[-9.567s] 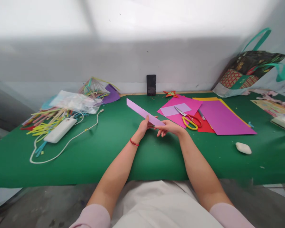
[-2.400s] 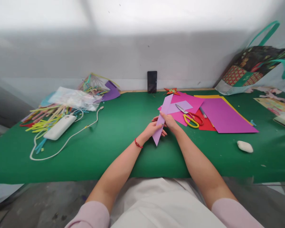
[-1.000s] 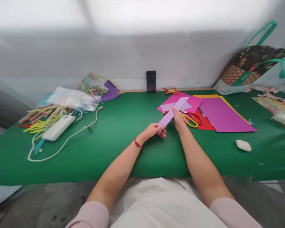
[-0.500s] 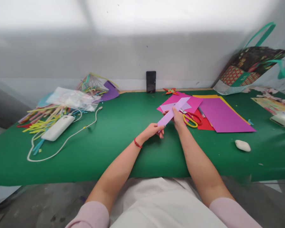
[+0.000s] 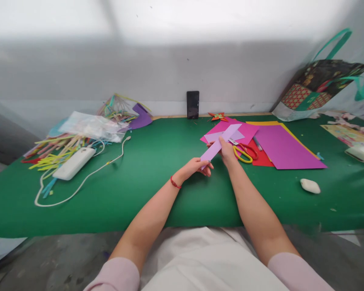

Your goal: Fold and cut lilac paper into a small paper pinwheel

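Hands share one lilac paper strip (image 5: 211, 152): the left hand (image 5: 197, 165) pinches its near end, the right hand (image 5: 228, 148) its middle, just above the desk (image 5: 145, 169). It looks light, floppy and easily creased, so edges are best held.

Craft table, green mat (image 5: 145, 161), coloured paper sheets (image 5: 286, 149), scissors (image 5: 242, 152)

1. The strip (image 5: 211, 153) is thin lilac paper, smooth and matt.
2. The table (image 5: 145, 169) has a matt green cover that looks like cloth.
3. The scissors (image 5: 235, 150) have metal blades and glossy plastic handles.
4. The phone (image 5: 193, 104) is glossy black.
5. The bag (image 5: 91, 126) is clear, shiny, crinkled plastic.
6. The power bank (image 5: 74, 163) is smooth white plastic.
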The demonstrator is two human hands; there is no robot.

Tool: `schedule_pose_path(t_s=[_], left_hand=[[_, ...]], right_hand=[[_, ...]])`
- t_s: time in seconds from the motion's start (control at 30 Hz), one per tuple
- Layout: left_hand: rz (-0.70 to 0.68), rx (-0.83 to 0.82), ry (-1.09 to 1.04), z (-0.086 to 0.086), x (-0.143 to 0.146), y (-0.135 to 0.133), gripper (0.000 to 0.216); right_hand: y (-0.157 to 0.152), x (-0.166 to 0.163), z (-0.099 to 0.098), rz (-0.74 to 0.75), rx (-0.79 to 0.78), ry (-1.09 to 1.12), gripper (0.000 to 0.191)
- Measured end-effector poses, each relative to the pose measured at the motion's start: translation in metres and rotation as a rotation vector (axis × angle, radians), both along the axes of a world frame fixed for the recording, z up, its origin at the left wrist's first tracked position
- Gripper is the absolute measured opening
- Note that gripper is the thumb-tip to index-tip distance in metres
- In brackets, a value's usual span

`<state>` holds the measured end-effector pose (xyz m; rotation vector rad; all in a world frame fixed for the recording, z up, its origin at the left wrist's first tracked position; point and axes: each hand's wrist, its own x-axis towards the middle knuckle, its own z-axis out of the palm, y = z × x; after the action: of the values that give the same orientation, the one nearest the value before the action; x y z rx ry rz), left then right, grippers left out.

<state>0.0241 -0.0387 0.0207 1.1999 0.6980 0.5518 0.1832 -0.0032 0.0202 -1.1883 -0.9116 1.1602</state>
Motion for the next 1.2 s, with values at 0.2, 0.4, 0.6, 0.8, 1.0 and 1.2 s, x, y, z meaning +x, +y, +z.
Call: schedule_pose_path(t_s=[0.2,0.4,0.6,0.8,1.0,1.2], left_hand=[[0.055,-0.096,-0.067,-0.001,-0.002,0.003,0.039],[0.024,-0.055,-0.024,-0.002,0.001,-0.001,0.034],[0.009,-0.002,0.022,0.0,-0.001,-0.001,0.029],[0.012,0.008,0.046,0.0,0.0,0.0,0.024],[-0.045,-0.006,0.068,-0.001,0.0,0.001,0.03],[-0.027,0.069,0.094,-0.001,0.002,0.001,0.028]], right_hand=[[-0.004,-0.002,0.007,0.016,0.068,-0.038,0.044],[-0.009,-0.01,0.01,0.112,0.089,-0.066,0.048],[-0.012,-0.013,0.01,0.13,0.101,-0.08,0.051],[-0.011,-0.012,0.013,0.1,0.12,-0.069,0.048],[-0.011,-0.01,0.013,0.069,0.123,-0.062,0.05],[-0.01,-0.01,0.011,0.072,0.137,-0.048,0.05]])
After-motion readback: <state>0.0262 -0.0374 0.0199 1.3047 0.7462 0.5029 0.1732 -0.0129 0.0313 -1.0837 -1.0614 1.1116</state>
